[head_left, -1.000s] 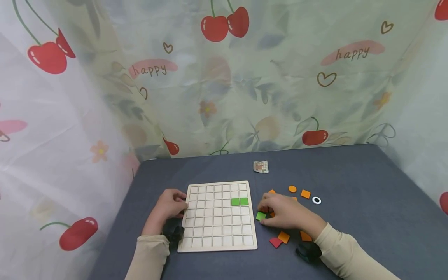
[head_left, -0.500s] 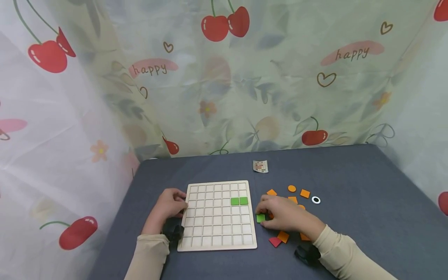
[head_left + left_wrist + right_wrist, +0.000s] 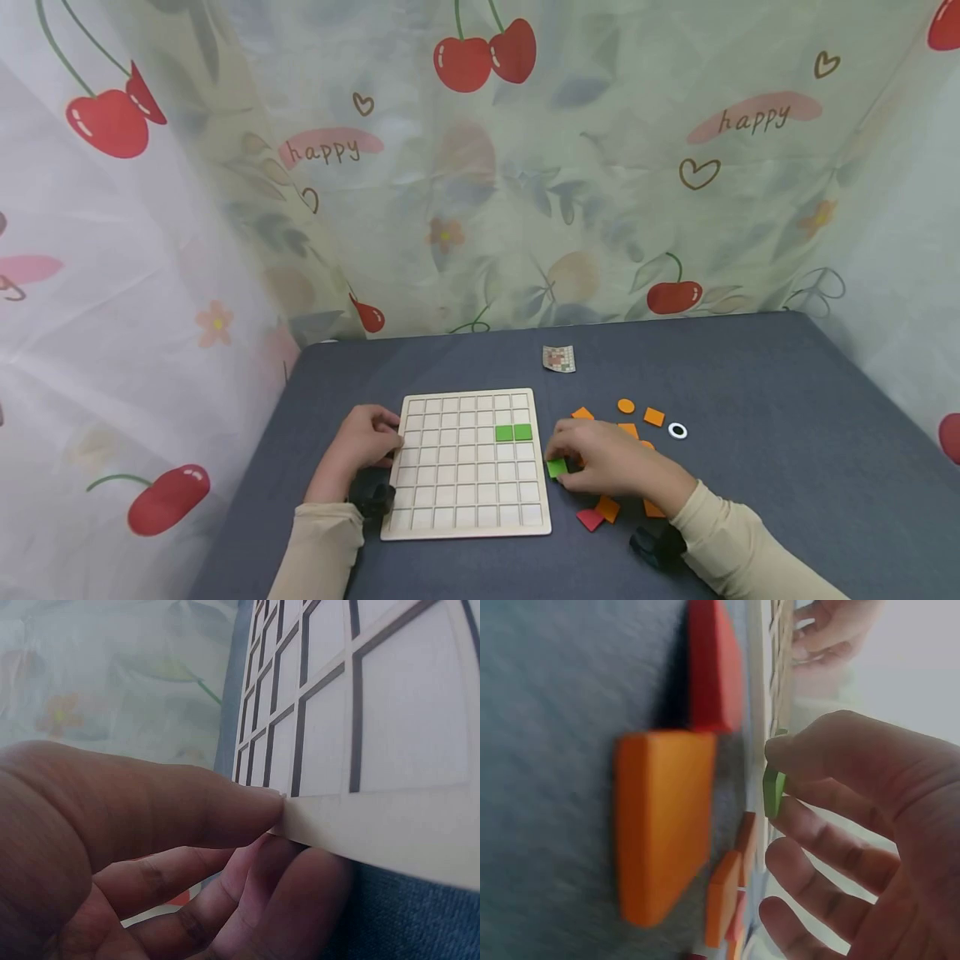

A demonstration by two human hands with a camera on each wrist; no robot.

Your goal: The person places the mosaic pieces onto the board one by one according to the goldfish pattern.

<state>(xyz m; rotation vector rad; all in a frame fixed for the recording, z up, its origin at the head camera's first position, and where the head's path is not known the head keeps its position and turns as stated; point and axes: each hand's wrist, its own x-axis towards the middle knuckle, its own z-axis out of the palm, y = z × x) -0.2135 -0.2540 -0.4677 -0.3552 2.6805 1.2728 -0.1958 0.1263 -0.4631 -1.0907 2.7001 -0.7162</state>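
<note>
Head view, board [image 3: 466, 473]: While its left edge was held by the left hand [image 3: 365, 437], the pale gridded board was laid flat on a dark grey table cover [image 3: 750, 400], and two green tiles [image 3: 504, 433] were set side by side at the right end of its third row from the far edge.
Head view, pinched green tile [image 3: 557, 468]: It was held by the right hand [image 3: 611, 454] just beside the board's right edge; whether the cover was touched could not be told.
Head view, orange pieces [image 3: 654, 417]: These were scattered around the right hand with a red piece [image 3: 590, 520] and a white round piece [image 3: 678, 431] with a dark centre. A small patterned card [image 3: 558, 359] was placed beyond the board.
Left wrist view, left hand: The board's rim was gripped, with the thumb pressed on top and bent fingers set below.
Right wrist view, right hand: The pinched green tile was held between thumb and index finger; the other fingers were loosely bent.
</note>
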